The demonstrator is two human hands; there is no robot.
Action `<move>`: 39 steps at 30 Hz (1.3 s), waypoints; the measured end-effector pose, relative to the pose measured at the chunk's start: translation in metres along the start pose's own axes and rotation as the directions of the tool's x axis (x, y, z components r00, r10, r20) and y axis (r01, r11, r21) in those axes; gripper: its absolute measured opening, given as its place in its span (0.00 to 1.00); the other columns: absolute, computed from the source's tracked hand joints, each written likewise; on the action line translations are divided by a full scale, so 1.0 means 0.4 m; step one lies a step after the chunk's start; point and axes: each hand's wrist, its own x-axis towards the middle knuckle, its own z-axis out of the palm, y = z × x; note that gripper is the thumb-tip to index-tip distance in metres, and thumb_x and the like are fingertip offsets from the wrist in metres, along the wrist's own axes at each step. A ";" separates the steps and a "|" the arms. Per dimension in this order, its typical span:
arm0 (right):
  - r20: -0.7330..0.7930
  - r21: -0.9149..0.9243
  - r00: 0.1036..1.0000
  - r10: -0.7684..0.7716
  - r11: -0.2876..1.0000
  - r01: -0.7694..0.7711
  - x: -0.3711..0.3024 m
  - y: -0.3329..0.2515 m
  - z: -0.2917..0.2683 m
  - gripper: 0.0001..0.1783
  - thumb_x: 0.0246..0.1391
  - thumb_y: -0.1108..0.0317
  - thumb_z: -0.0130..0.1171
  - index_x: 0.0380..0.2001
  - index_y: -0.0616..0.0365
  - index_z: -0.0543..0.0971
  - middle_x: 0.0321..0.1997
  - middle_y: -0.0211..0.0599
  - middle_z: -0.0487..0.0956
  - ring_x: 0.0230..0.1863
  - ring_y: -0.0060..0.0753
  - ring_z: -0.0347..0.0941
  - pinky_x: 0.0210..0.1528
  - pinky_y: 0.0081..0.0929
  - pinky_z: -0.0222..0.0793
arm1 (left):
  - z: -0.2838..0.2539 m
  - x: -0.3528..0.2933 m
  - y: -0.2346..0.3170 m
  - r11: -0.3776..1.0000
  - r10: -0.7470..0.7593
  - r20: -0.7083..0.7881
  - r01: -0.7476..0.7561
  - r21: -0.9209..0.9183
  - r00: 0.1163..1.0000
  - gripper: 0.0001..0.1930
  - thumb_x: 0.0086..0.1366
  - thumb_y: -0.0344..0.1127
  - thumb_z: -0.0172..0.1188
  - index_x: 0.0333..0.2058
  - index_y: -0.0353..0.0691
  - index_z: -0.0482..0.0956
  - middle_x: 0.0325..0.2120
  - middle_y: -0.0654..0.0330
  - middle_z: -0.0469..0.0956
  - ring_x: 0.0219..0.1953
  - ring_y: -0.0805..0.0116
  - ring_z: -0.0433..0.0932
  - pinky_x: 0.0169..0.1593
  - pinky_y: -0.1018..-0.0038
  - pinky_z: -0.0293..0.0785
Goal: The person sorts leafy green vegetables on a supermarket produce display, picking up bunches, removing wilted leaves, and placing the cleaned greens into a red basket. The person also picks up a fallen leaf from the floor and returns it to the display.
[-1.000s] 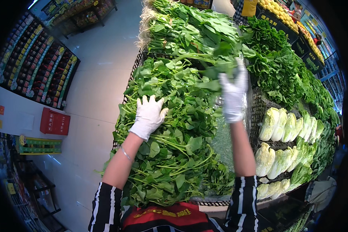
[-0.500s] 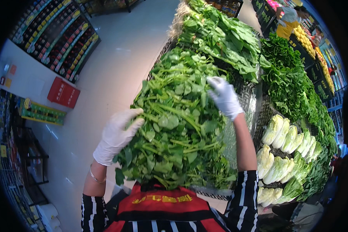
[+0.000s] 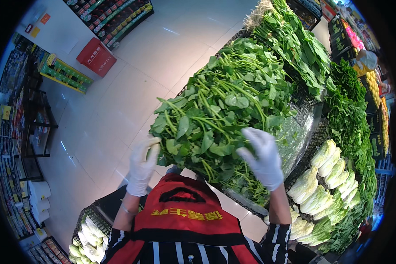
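A broad heap of leafy greens (image 3: 224,105) with pale green stems lies in front of me on a dark crate display. My left hand (image 3: 144,166), in a white glove, is at the heap's near left edge, its thumb and fingers apart beside the outer leaves. Over the near right part of the heap is my right hand (image 3: 264,159), also gloved, with thumb and fingers spread around some leaves but not closed on them. Whether its fingertips touch the leaves I cannot tell. Clear plastic sheeting (image 3: 301,141) shows to the right of the heap.
Long-leaved bunches (image 3: 295,39) with roots lie beyond the heap. Napa cabbages (image 3: 317,200) and darker greens (image 3: 345,101) line the right. Another crate of cabbages (image 3: 90,240) stands at the lower left. A red box (image 3: 96,57) and shelves (image 3: 123,17) are across the tiled floor.
My view has turned, so the heap sits farther right. My right hand has come back toward me from the heap's far right side. My left hand stays by the left edge, now nearer me.
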 end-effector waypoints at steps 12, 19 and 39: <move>0.250 -0.678 0.907 0.339 0.730 -0.086 0.209 -0.027 0.366 0.63 0.39 0.51 0.78 0.76 0.39 0.54 0.78 0.46 0.56 0.78 0.52 0.51 0.71 0.59 0.51 | 0.095 0.178 -0.190 0.925 0.370 0.397 -0.373 -0.071 0.840 0.36 0.66 0.46 0.64 0.71 0.55 0.63 0.72 0.46 0.55 0.72 0.38 0.56 0.72 0.44 0.49; 0.247 -0.687 0.856 0.455 0.705 -0.176 0.188 -0.190 0.277 0.60 0.36 0.56 0.79 0.74 0.37 0.60 0.77 0.51 0.57 0.78 0.59 0.49 0.74 0.60 0.47 | -0.189 0.123 -0.461 0.974 0.184 0.143 -0.161 -0.159 0.973 0.25 0.64 0.36 0.66 0.59 0.42 0.76 0.58 0.51 0.75 0.60 0.52 0.75 0.63 0.63 0.71; -0.264 0.561 0.630 0.730 0.648 -0.515 0.548 -0.238 0.310 0.15 0.68 0.63 0.59 0.49 0.63 0.83 0.38 0.33 0.85 0.40 0.23 0.79 0.50 0.25 0.74 | -0.568 0.119 -1.069 0.632 -0.736 0.157 0.751 -0.193 0.659 0.16 0.72 0.36 0.57 0.53 0.37 0.82 0.35 0.65 0.78 0.31 0.79 0.68 0.34 0.78 0.69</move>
